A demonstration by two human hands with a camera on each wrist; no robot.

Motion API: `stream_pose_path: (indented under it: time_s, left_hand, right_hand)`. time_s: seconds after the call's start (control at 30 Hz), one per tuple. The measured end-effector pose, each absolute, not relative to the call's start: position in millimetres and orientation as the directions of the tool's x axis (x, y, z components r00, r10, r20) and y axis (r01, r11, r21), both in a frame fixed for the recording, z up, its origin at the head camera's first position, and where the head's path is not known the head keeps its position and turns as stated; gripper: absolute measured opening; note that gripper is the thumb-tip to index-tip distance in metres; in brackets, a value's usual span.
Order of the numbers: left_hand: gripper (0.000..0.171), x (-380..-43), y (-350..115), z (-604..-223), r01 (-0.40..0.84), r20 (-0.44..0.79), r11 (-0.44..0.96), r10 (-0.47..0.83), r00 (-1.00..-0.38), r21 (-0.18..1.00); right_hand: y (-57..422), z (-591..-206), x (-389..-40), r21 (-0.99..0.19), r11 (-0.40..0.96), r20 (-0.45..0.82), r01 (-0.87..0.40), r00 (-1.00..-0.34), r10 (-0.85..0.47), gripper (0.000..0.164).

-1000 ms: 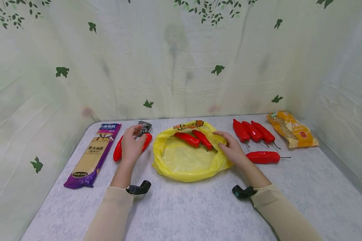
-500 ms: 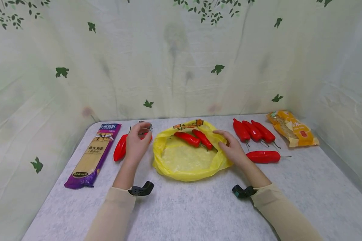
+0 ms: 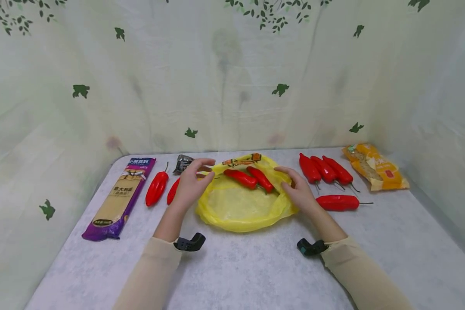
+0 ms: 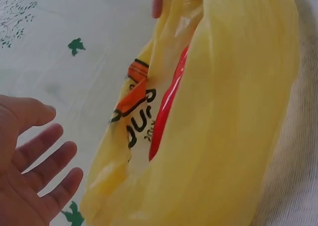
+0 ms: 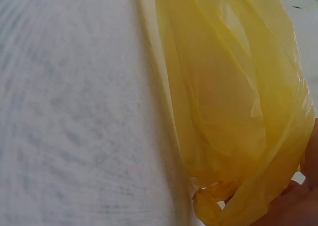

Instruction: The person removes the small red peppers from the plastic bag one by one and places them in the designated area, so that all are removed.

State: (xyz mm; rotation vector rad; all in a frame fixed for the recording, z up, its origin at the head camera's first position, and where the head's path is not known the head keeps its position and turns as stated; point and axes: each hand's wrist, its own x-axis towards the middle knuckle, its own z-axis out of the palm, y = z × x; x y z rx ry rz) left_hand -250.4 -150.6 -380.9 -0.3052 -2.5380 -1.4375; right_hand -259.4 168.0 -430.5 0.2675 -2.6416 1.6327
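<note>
A yellow plastic bag (image 3: 244,226) lies with its mouth open in the middle of the table. Two red chili peppers (image 3: 241,178) rest inside near its far rim. My left hand (image 3: 191,183) hovers at the bag's left rim, fingers loosely bent and nothing in them; the left wrist view shows its spread fingers apart from the bag. At the opposite side, my right hand (image 3: 299,191) holds the bag's right rim between thumb and fingers. Left of the bag are a red chili pepper (image 3: 156,188) and another chili pepper (image 3: 172,192), partly hidden by my left hand.
A purple pasta packet (image 3: 120,198) lies at the far left. Behind my left hand is a small black packet (image 3: 182,163). Three chili peppers (image 3: 325,169) lie at the back right, with one chili pepper (image 3: 338,203) nearer and an orange food packet (image 3: 376,167) beyond.
My left hand has moved right, from above the left chili peppers to the bag's left rim, uncovering one chili pepper and the black packet. My right hand stays at the bag.
</note>
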Motion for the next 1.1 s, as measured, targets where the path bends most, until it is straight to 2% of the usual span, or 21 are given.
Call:
stream_pose_path:
  time_s: [0.2, 0.47, 0.8, 1.1]
  left_hand:
    - [0.040, -257, -132, -381, 0.330, 0.216, 0.568, 0.260, -0.941, 0.754]
    - [0.043, -271, -113, -382, 0.467, 0.205, 0.594, 0.455, -0.866, 0.655]
    - [0.045, -291, -100, -389, 0.477, 0.137, 0.624, 0.513, -0.848, 0.618]
    - [0.039, -299, -88, -403, 0.466, 0.082, 0.664, 0.523, -0.848, 0.586]
  right_hand:
    - [167, -433, -259, -0.898, 0.415, 0.111, -0.149, -0.987, -0.116, 0.043]
    - [168, -431, -260, -0.893, 0.414, 0.138, -0.178, -0.983, -0.125, 0.043]
    - [168, -427, -261, -0.889, 0.426, 0.126, -0.170, -0.984, -0.129, 0.042]
    - [166, -427, -260, -0.901, 0.413, 0.084, -0.128, -0.989, -0.123, 0.041]
